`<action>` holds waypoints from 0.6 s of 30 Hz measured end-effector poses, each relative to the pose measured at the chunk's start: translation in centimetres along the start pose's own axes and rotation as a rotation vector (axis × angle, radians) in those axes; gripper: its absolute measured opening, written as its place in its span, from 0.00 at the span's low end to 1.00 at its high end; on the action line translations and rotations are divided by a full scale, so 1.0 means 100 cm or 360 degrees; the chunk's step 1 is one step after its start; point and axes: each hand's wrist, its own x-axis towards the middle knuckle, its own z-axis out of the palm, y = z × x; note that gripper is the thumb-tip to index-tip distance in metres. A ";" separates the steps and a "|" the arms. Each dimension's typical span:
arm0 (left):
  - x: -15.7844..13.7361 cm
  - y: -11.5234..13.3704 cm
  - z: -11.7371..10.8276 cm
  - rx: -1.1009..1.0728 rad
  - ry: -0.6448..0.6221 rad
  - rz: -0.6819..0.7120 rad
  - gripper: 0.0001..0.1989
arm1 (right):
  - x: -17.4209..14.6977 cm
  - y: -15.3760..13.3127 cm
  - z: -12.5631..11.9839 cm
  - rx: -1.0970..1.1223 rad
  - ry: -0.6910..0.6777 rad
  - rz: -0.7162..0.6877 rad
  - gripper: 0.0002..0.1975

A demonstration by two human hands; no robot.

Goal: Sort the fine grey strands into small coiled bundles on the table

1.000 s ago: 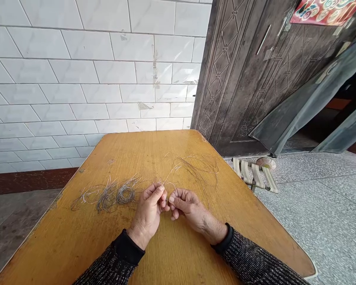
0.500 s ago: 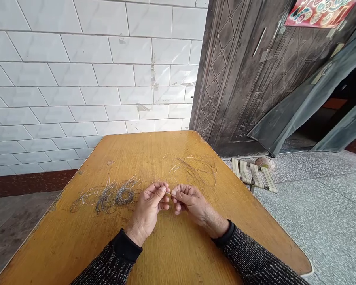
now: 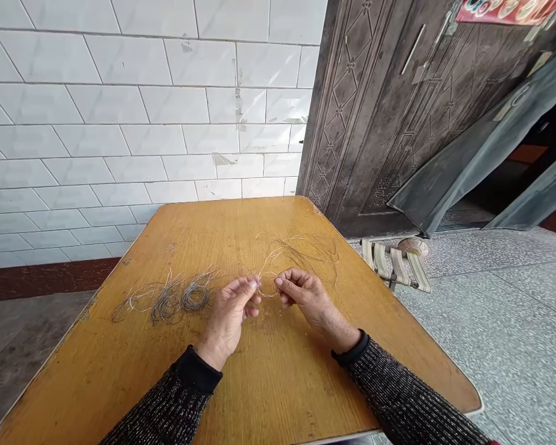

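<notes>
Head view: looks forward and down over a wooden bench (image 3: 269,383), with both hands above its middle.
Left hand (image 3: 230,308): grip clamped on a wire loop (image 3: 269,295), thumb against forefinger at the loop's left side.
Right hand (image 3: 311,300): thumb and forefinger together on the right side of the same loop; the other fingers curl under.
Wire loop: a small, thin, pale ring held between the two hands, above the bench.
Loose strands (image 3: 301,250): a spread tangle on the bench beyond the hands, toward the right; a thin strand runs from it toward the left hand.
Wire bundles: three in a row left of the left hand, namely a loose bundle (image 3: 139,301), a denser middle bundle (image 3: 165,304) and a round coil (image 3: 196,298) nearest the hand.
Bench surroundings: a white tiled wall (image 3: 115,105) behind, a dark patterned door (image 3: 366,105) to the right, and a striped stool (image 3: 399,264) on the speckled floor (image 3: 482,309).
</notes>
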 end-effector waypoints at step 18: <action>0.018 0.016 -0.019 -0.0121 0.0414 0.0454 0.06 | 0.012 0.022 0.030 -0.0300 -0.0034 0.0345 0.10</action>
